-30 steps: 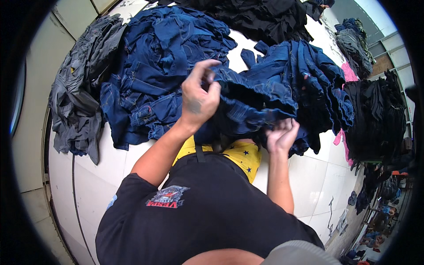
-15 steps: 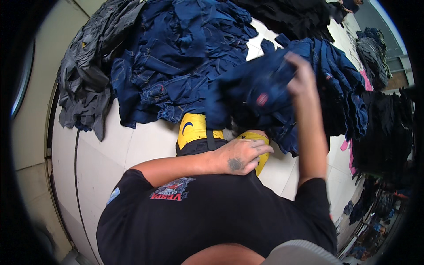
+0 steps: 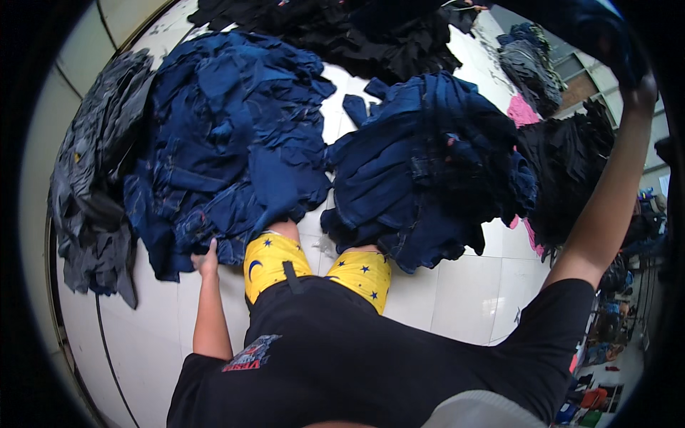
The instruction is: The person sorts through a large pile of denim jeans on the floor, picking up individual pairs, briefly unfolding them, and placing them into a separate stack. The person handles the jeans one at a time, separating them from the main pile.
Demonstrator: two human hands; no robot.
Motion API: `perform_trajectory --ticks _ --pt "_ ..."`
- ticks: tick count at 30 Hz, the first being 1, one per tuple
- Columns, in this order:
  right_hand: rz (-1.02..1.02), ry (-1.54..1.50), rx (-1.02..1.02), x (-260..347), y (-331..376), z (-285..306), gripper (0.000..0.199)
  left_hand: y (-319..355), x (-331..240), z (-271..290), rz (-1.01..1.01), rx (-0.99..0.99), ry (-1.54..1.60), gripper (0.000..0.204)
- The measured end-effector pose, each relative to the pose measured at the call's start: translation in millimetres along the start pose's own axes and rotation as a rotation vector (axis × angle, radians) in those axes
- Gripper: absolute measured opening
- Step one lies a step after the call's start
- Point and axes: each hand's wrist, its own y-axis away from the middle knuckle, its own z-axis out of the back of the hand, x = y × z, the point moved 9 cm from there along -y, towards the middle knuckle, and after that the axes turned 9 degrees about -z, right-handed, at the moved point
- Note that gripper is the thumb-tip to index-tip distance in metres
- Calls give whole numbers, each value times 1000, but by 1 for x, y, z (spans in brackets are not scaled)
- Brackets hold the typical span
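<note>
My left hand is at the near edge of the left pile of dark blue denim garments, thumb up and fingers closed on the cloth of one garment. My right hand is raised high at the far right on an outstretched arm. From it trails a dark blue garment, gripped at one end and partly cut off by the rim of the picture; its exact kind cannot be made out. Before my right knee lies a second heap of dark blue denim garments, spread in overlapping layers.
Grey garments are heaped at the far left beside a wall. Black garments lie in a pile at the back and another black stack at the right, with pink cloth next to it. Pale floor tiles show between the heaps.
My right hand has swung from over the right heap up to the far right, carrying a dark blue garment. My left hand has moved from my lap to the left pile's edge. The view has shifted.
</note>
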Motion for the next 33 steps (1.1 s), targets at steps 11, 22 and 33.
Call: perform_trajectory --ticks 11,22,33 --pt "-268 -278 -1369 -348 352 -18 44 38 66 -88 590 448 657 79" --pt "30 1118 -456 -76 188 47 51 15 63 -87 518 496 618 64" --pt "-1065 1506 -490 -503 245 124 74 38 -8 -44 242 325 1009 51"
